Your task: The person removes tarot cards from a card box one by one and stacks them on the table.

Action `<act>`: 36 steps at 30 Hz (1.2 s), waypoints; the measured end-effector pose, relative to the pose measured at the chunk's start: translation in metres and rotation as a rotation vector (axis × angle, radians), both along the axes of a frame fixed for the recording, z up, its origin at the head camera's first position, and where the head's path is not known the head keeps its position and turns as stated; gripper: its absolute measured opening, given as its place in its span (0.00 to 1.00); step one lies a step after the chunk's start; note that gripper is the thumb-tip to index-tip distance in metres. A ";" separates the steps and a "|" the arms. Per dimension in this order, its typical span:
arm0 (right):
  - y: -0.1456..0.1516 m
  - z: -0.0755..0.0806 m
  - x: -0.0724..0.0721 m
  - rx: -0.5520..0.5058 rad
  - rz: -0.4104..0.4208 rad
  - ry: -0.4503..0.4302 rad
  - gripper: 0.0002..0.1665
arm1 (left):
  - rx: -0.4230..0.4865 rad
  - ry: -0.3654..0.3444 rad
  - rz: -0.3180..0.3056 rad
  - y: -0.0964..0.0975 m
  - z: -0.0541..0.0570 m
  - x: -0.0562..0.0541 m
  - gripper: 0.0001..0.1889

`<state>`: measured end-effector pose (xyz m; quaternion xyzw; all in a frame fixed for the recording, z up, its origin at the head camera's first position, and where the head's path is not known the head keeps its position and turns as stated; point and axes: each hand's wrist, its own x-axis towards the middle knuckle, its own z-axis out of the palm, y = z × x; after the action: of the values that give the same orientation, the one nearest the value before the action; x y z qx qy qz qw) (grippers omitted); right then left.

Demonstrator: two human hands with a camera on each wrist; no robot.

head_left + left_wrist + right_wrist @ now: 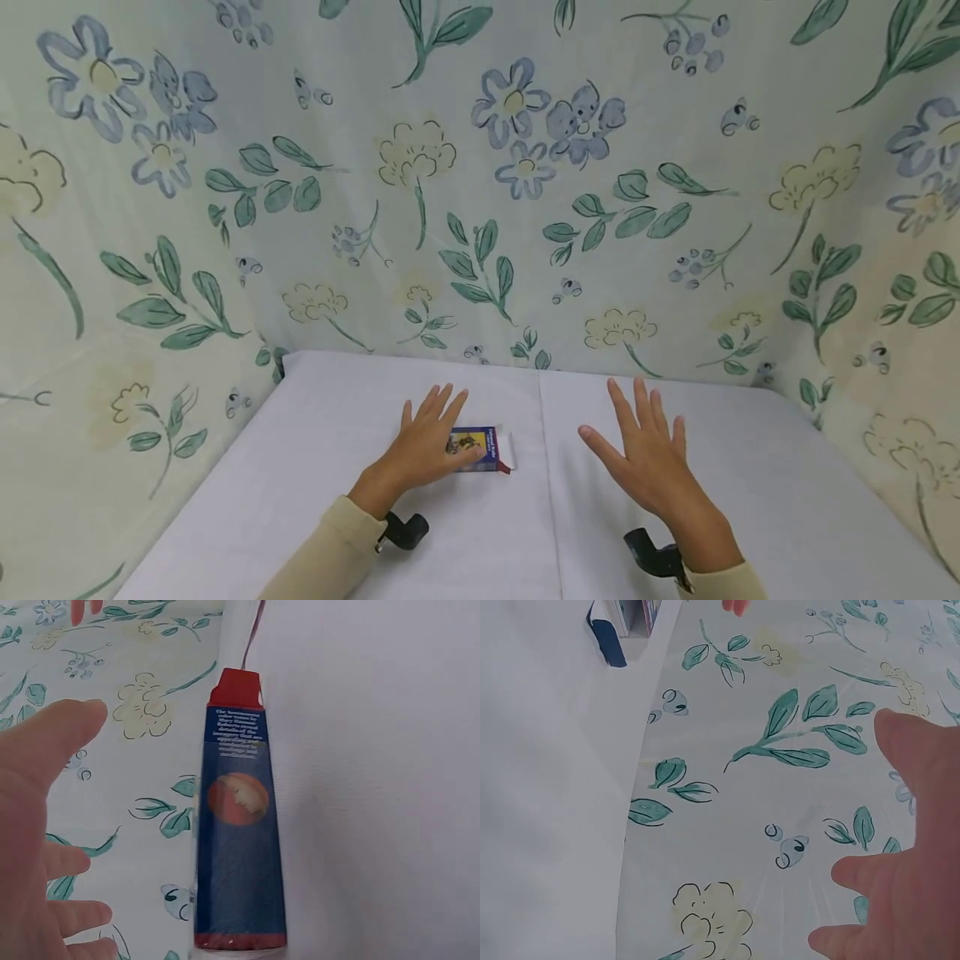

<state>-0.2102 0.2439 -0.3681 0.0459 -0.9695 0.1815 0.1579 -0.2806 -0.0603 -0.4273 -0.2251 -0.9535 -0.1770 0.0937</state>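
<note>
Hanging at the far side, cream floral fabric (360, 275) backed the white-clothed tabletop (487, 550). The left hand (420, 448) and right hand (651, 462) had fingers spread. A blue-and-yellow, red-flapped rectangular box (489, 446) sat left of centre, near the left hand.

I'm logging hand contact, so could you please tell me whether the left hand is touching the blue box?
Apart: in the left wrist view, floral cloth shows in the gap between the left hand and the blue box.

White-covered table (495, 533) — on it, one blue box (486, 438), red-flapped.
</note>
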 end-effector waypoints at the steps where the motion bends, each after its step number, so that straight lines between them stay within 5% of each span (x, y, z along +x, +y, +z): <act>1: 0.000 0.000 0.000 -0.011 0.006 -0.002 0.53 | 0.012 -0.011 -0.003 0.001 -0.002 0.000 0.49; 17: -0.005 -0.007 -0.009 -0.074 0.056 -0.033 0.51 | 0.136 -0.145 -0.063 0.008 -0.021 -0.009 0.50; 27: -0.007 -0.013 -0.011 -0.092 0.076 -0.052 0.51 | 0.167 -0.124 -0.084 0.019 -0.033 -0.014 0.46; 36: -0.010 -0.011 -0.010 -0.086 0.077 -0.042 0.52 | 0.189 -0.107 -0.042 0.022 -0.036 -0.011 0.45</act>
<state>-0.2198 0.2335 -0.3795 0.0724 -0.9615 0.2297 0.1322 -0.2920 -0.0379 -0.4630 -0.2254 -0.9313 -0.2799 0.0595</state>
